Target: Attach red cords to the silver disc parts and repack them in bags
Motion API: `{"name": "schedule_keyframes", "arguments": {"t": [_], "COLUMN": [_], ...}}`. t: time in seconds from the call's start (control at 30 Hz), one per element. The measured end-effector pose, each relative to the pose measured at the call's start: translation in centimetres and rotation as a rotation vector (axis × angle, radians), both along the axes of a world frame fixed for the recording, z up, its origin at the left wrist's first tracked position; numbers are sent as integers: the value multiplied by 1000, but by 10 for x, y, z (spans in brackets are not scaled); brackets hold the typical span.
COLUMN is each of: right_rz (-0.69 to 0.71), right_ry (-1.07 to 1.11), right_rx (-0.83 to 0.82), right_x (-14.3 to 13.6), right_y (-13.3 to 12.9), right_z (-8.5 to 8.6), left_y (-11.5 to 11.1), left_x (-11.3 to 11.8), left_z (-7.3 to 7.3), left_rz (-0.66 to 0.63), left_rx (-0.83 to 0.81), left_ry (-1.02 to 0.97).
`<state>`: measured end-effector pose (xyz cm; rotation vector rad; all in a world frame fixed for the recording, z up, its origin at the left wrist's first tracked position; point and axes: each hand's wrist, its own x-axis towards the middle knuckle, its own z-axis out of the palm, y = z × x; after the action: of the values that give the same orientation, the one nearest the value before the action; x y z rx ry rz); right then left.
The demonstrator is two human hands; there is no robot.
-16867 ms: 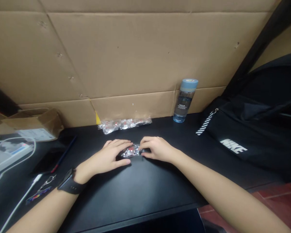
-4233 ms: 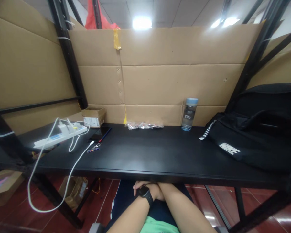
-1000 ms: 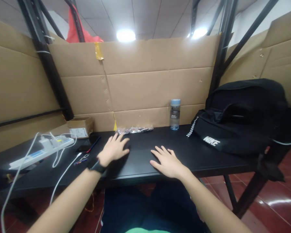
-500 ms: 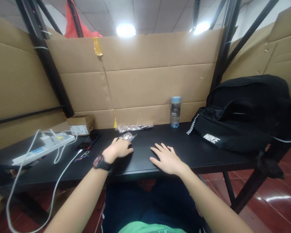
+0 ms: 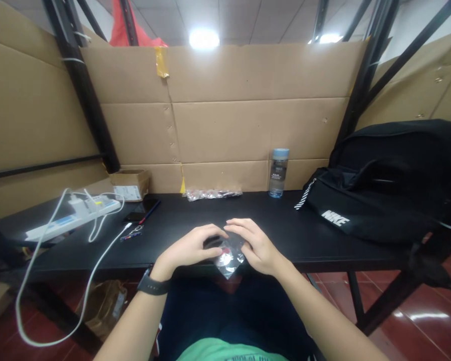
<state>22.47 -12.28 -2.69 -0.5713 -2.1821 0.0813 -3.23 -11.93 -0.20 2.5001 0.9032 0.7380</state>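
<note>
A small clear plastic bag (image 5: 229,261) with something red inside is held between my two hands at the table's front edge. My left hand (image 5: 191,245), with a dark watch on its wrist, has its thumb against the bag's left side, its fingers curving over the top. My right hand (image 5: 256,246) grips the bag's right side, thumb and fingers bent round it. The exact contents are blurred by glare. Farther back, a row of similar shiny plastic packets (image 5: 212,194) lies along the cardboard wall.
A water bottle (image 5: 278,173) and a black backpack (image 5: 383,190) stand on the right of the black table (image 5: 285,235). To the left are a white power strip (image 5: 73,218) with cables, a phone (image 5: 139,210), a pen, keys (image 5: 133,233) and a small cardboard box (image 5: 130,185).
My left hand has brought the plastic bag from the middle of the table to the front edge. My right hand has moved inward from lying flat and now grips the bag too.
</note>
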Motion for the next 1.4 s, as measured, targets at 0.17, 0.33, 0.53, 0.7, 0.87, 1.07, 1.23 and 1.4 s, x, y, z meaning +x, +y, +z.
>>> {"name": "schedule_keyframes", "arguments": {"t": [0.17, 0.33, 0.53, 0.7, 0.87, 1.07, 1.23, 1.4], "right_rz": [-75, -101, -40, -73, -53, -19, -124, -152], "right_ry": [15, 6, -120, -288, -310, -262, -223, -243], "right_rx": [-161, -248, -320, -352, -296, -235, -53, 49], "right_x": [3, 6, 19, 26, 25, 20, 11, 2], "right_y": [6, 10, 7, 4, 10, 14, 15, 11], "right_z": [1, 3, 15, 25, 21, 5, -6, -6], "left_y": [-3, -10, -11, -6, -3, 0, -1, -4], "left_x": [-1, 5, 13, 1, -10, -15, -15, -11], "left_z": [-4, -2, -8, -8, -7, -12, -15, -11], "left_rz": [-28, 142, 237, 184, 105, 89, 52, -7], "left_rx": [-7, 88, 99, 47, -26, -60, -89, -141], "left_ry": [96, 105, 150, 184, 174, 190, 183, 145]}}
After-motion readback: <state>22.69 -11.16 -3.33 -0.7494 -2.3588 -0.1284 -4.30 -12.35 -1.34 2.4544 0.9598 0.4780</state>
